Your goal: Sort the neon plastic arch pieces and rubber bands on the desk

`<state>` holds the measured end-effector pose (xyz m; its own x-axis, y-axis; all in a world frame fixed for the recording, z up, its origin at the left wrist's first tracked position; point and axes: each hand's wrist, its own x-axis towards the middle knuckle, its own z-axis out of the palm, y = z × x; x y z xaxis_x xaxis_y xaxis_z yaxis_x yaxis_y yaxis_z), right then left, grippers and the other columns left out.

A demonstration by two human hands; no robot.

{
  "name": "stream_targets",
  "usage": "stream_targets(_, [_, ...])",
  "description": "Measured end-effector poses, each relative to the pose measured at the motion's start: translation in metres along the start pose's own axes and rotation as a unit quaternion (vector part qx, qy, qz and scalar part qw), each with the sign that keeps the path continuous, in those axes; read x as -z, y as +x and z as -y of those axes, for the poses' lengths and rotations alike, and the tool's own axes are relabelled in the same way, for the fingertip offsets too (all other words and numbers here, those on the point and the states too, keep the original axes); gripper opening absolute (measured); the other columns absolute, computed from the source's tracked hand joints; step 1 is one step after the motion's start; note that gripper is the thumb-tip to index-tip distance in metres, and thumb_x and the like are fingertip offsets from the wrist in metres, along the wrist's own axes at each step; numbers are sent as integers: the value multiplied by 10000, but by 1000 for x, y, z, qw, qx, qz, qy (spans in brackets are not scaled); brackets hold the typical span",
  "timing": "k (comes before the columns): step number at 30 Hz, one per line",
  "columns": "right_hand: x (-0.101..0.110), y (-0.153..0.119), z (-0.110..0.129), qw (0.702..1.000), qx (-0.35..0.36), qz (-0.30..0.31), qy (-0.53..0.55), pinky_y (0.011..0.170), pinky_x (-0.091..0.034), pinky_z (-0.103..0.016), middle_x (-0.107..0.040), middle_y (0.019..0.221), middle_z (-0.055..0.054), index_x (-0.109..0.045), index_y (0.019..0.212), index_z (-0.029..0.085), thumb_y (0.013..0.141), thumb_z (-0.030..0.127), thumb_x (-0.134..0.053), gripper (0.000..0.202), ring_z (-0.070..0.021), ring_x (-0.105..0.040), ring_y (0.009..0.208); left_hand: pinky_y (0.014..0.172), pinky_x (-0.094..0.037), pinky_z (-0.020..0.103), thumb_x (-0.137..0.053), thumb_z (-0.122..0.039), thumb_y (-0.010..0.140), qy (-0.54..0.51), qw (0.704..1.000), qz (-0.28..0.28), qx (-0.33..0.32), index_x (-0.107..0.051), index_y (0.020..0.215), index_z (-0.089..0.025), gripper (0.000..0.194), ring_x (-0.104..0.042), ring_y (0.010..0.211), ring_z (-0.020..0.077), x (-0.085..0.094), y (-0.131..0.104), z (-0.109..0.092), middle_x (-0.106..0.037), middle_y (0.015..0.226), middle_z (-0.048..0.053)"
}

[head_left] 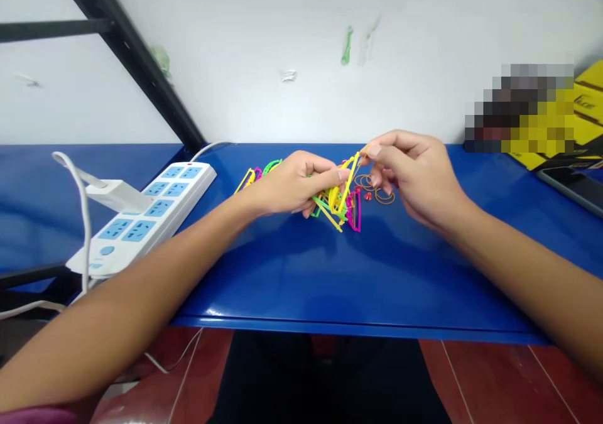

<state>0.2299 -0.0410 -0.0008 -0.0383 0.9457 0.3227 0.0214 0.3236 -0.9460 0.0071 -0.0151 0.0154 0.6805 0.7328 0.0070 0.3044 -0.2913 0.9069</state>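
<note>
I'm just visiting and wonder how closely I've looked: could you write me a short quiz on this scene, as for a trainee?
1. True or false: the left hand is empty.

2. What colour are the socket faces on the white power strip?
A) Red
B) Light blue
C) Black

3. Fill in: the loose thin bands lie on the blue table nearer the ____ hand.

Key:
1. False; its fingers hold yellow plastic pieces.
2. B, light blue.
3. Right; the right hand is just beside them.
</note>
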Motion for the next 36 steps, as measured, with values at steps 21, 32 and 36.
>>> stream_targets(21, [4,1,2,979,-120,165,20,406,-432,-211,-659,569,-7,-708,727,183,876,227,-779,170,-96,-537,440,582,-263,263,-579,-392,1009,276,946,-127,-111,-645,696,-161,395,-379,617,114,-4,1,6,-481,633,-25])
stream_targets(32, [2,1,2,954,-212,149,150,437,-406,-194,-550,642,1,-647,740,173,896,219,-719,178,-95,-477,530,580,-298,260,-630,-406,1029,238,950,-132,-154,-622,680,-177,417,-385,591,105,-13,0,9,-484,605,-44])
stream_targets(36, [2,1,4,932,-251,189,180,456,-425,-205,-514,620,3,-653,776,172,927,254,-651,172,-106,-437,524,529,-395,232,-718,-564,1005,116,978,-104,-140,-734,821,-169,436,-512,552,98,-17,-1,6,-641,688,-13])
